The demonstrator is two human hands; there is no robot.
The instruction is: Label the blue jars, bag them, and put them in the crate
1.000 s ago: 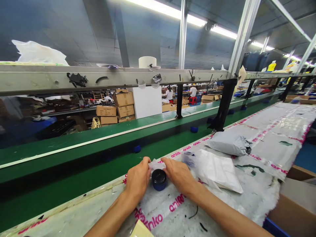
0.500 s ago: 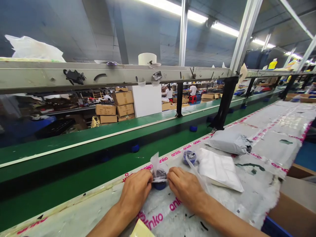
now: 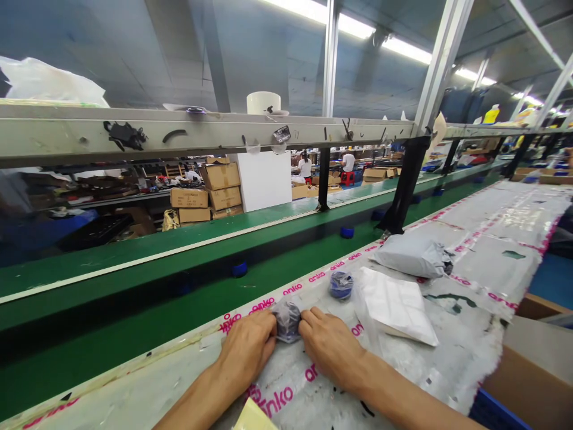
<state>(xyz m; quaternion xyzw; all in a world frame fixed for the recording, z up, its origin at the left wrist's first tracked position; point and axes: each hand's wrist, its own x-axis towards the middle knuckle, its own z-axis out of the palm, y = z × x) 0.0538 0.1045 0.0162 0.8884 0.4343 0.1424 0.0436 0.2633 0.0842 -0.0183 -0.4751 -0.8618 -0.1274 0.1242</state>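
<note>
On the plastic-covered bench, a small round dark-and-blue item in a clear plastic bag [image 3: 287,321] sits between my hands. My left hand [image 3: 250,341] pinches the bag at its left side, the fingers bent and closed. At the right side my right hand [image 3: 330,345] pinches it too, with the fingertips curled against the plastic. The fingers partly hide the bag's edges. Just beyond my right hand lies a second round blue item wrapped in clear plastic [image 3: 341,285]. A stack of thin white bags [image 3: 398,306] rests to its right.
A green conveyor belt [image 3: 215,298] runs behind the bench, carrying several blue round items [image 3: 239,269]. A grey plastic parcel [image 3: 412,255] lies farther right. Above the belt spans a metal shelf beam [image 3: 215,131]. Cardboard boxes [image 3: 532,373] stand at the bench's right. Two people sit in the distance.
The plastic, which stood up in a flap with the blue base showing below its edge, now lies down around the round item. Both hands stay at its sides.
</note>
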